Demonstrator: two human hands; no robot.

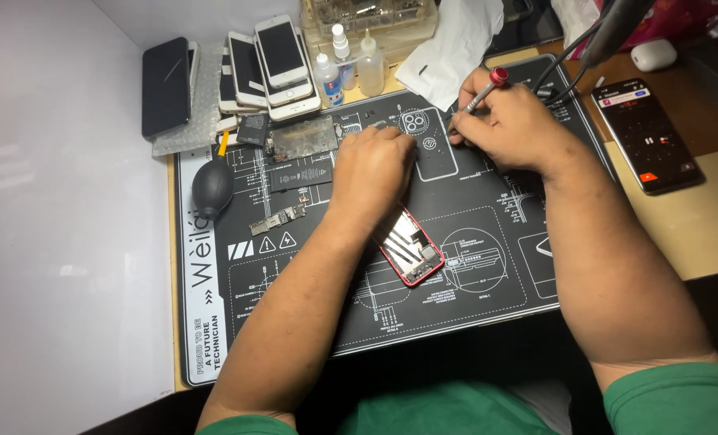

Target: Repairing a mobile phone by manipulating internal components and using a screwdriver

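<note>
A wooden counter carries a black repair mat with white line diagrams. On the mat lie a red-framed opened phone, a black rubber air blower, a dark battery and a small circuit board — beside it, a stack of phones, and a dark phone with a lit screen at right.

I see my left hand pressing down on the open red phone on the black mat. My right hand holds a thin red-topped screwdriver.
</note>
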